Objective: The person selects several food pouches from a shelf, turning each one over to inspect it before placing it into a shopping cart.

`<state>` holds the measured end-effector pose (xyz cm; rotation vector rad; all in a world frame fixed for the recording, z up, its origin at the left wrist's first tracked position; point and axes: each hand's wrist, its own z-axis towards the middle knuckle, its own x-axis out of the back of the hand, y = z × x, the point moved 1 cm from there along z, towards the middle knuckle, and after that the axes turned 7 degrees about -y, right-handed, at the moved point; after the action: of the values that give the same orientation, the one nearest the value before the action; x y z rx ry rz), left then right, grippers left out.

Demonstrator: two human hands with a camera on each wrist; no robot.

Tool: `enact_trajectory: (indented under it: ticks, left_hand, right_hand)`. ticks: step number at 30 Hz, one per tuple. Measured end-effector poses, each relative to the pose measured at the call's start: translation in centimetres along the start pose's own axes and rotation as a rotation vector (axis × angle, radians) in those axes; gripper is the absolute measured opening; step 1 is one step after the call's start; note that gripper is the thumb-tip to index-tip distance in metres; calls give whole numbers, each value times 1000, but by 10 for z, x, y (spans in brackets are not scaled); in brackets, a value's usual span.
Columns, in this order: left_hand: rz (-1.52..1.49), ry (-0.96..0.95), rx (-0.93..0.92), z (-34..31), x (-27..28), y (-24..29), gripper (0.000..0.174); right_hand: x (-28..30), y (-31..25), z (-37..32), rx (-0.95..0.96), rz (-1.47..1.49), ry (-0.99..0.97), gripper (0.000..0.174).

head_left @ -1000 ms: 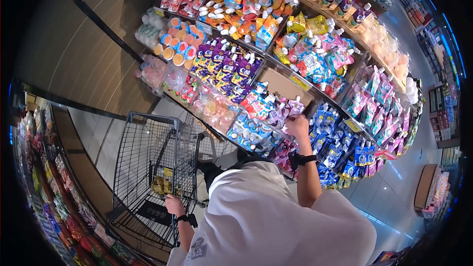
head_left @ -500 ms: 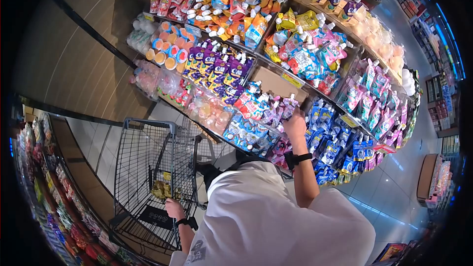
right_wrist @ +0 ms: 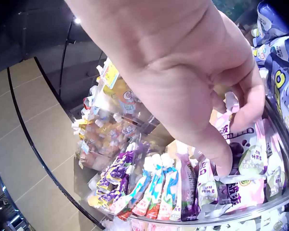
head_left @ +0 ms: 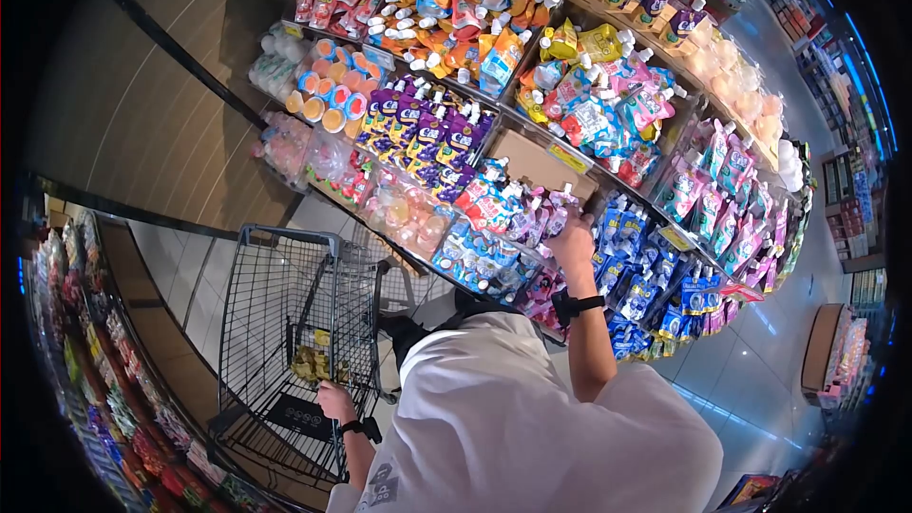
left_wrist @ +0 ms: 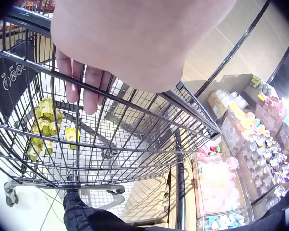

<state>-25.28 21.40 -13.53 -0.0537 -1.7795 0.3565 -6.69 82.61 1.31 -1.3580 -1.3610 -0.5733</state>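
Observation:
My right hand (head_left: 573,245) reaches into a display bin of spouted drink pouches. Its thumb and fingers pinch the upper part of a white-and-purple spouted pouch (right_wrist: 248,156), with the white spout (right_wrist: 231,102) between the fingers. Similar purple-and-pink pouches (head_left: 539,220) stand around it, and the hand covers part of them. To the lower left, my left hand (head_left: 335,401) rests at the side rail of a wire shopping cart (head_left: 281,305). In the left wrist view its loosely straight fingers (left_wrist: 90,98) hang over the rail, inside the basket. Yellow packets (left_wrist: 47,119) lie in the cart.
Bare cardboard (head_left: 540,163) shows behind the pouches. Blue pouches (head_left: 627,261) fill the bin on the right, and purple-and-yellow pouches (head_left: 418,128) sit up to the left. Clear dividers separate the bins. Another goods shelf (head_left: 104,351) runs along the far left.
The head view has shifted slightly. My right hand stays among the purple-and-pink pouches, and my left hand remains at the cart rail.

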Motion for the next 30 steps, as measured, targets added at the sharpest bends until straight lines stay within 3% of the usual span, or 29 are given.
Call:
enact_trajectory:
  ticks: [5,7,8,10,12,14,15,17,19,21,22,25,26,27,28,30]
  left_hand:
    - [3,14,-16,3,-6,-5,23]
    - [-107,-95,-12,1,6,-3,28]
    - [-100,-95,-10,3,12,-3,28]
    - [-386,-274,147,6,26,1,30]
    - [-475,-273,58,21,7,-13,33]
    - [-616,-81,187,24,23,3,37]
    - [-612,-79,192,25,32,11,37]
    - [-606,246,-106,24,59,34,39]
    - [-783,217,-344,15,108,69,34]
    - [-1212,-138,-540,-20,194,124,21]
    - [-1244,-369,-614,-28,221,142,21]
    - [-1349,-630,-882,-69,290,193,33]
    - [-1323,-696,-986,-79,307,203,37]
    - [-1356,-794,-1087,-87,315,215,38]
    - [-1364,-923,-1098,-94,318,225,39]
    - [-1229,-1095,-1219,-100,314,242,31]
  right_hand:
    - [-15,19,5,42,51,77,67]
    - [-9,17,0,83,88,113,50]
    - [-5,16,-3,80,89,106,50]
    - [5,14,-7,38,98,97,42]
    - [15,15,-10,9,86,128,37]
    - [47,-3,-28,59,142,155,36]
    - [57,-5,-30,105,178,140,35]
    - [63,-5,-28,274,252,102,37]
    - [76,-21,-35,352,296,83,36]
    - [80,-48,-47,544,475,-107,35]
    - [79,-63,-55,455,592,-256,34]
    - [68,-95,-66,679,646,-401,36]
    - [65,-107,-73,750,689,-428,37]
    - [78,-122,-85,643,684,-574,38]
    - [84,-134,-94,622,655,-586,37]
    - [74,-143,-100,783,662,-566,35]
